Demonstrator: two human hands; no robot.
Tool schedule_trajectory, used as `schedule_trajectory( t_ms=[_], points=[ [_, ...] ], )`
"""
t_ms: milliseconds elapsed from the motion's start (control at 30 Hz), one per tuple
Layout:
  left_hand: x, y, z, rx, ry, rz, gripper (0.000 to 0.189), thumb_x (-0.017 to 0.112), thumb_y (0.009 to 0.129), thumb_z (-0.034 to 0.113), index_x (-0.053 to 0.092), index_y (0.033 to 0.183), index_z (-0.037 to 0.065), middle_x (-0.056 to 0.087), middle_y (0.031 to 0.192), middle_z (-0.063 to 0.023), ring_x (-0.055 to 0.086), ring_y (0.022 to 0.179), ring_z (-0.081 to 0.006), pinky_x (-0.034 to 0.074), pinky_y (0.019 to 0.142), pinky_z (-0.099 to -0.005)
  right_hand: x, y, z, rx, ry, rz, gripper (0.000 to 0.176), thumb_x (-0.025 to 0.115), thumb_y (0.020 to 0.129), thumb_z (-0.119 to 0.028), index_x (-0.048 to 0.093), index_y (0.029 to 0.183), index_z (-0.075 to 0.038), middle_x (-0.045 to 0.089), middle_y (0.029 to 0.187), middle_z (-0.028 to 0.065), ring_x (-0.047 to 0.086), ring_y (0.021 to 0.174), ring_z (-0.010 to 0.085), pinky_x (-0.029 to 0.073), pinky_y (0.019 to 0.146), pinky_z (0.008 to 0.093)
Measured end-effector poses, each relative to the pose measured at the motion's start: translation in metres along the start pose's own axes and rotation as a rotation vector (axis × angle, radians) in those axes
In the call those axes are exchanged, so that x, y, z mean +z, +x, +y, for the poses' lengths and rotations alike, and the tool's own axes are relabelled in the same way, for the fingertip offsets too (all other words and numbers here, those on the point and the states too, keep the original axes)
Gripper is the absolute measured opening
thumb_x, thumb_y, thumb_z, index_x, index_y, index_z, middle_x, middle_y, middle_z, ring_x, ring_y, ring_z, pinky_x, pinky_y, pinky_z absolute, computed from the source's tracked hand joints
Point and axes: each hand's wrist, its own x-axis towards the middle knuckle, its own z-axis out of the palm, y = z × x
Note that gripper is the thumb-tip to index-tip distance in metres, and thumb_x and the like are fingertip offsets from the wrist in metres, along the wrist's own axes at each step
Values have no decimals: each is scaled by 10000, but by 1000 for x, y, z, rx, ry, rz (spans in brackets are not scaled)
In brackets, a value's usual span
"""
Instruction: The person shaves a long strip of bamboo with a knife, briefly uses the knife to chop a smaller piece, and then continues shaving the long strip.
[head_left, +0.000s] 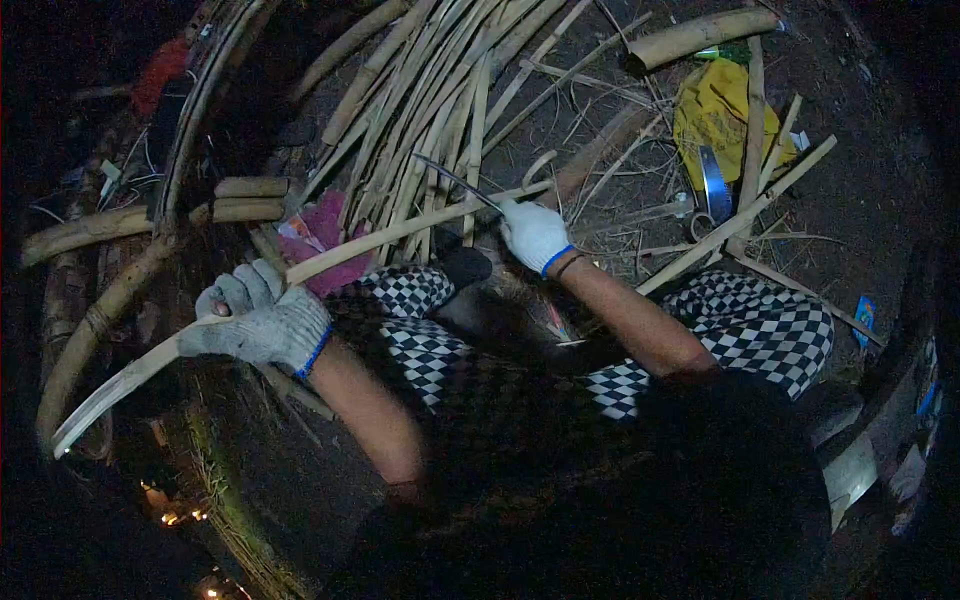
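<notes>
- A pile of split bamboo slats [430, 90] fans across the dark ground at the top of the view, curving from the upper middle down towards the person's knees.
- The person sits low in checkered trousers [740, 330], knees spread to either side.
- A long bamboo strip [400, 232] runs slantwise from the lower left, where its pale end curves downward, up across the lap to the middle of the view.
- Thick bamboo poles [100, 228] lie to the left, well apart from the hands.
- A yellow cloth [712, 112] lies on the ground at the upper right, beyond the right knee.
- The left hand [265, 322], in a grey knit glove with a blue cuff, is clenched round the long bamboo strip near its lower part.
- The right hand [535, 235], gloved in white, is closed on the handle of a knife [455, 180], right beside the strip's upper end.
- The knife's thin blade points up and to the left, over the strip.
- A pink rag [325, 232] lies just behind the strip, between the two hands.
</notes>
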Motion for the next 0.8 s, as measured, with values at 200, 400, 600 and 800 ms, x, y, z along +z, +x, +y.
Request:
schedule_trajectory(
  t_ms=[200, 400, 600, 800],
  points=[
    [-5, -1, 6, 44, 22, -145, 560, 417, 856, 663, 331, 611, 167, 223, 494, 31, 193, 414, -109, 189, 366, -247, 56, -4, 107, 237, 50, -125, 223, 456, 850, -194, 602, 887, -29, 634, 846, 235, 613, 770, 400, 490, 694, 493],
    [-2, -2, 7, 38, -20, -95, 562, 398, 867, 653, 367, 615, 153, 203, 494, 31, 142, 404, -101, 138, 370, -259, 40, 1, 53, 93, 2, 32, 188, 548, 806, -227, 568, 890, -60, 622, 766, 186, 610, 736, 372, 477, 630, 489],
    [-7, 5, 5, 20, 9, -98, 575, 397, 863, 660, 395, 598, 149, 201, 479, 42, 131, 408, -98, 119, 379, -265, 57, -5, 100, 189, -34, -53, 177, 486, 832, -192, 580, 902, -59, 628, 785, 201, 613, 720, 390, 485, 633, 491],
    [-2, -2, 13, -4, -51, -51, 583, 397, 857, 668, 398, 572, 159, 201, 471, 46, 124, 406, -99, 106, 379, -263, 64, -7, 117, 330, -137, -47, 202, 500, 824, -204, 587, 890, -35, 632, 802, 218, 617, 745, 404, 485, 654, 509]
  ],
)
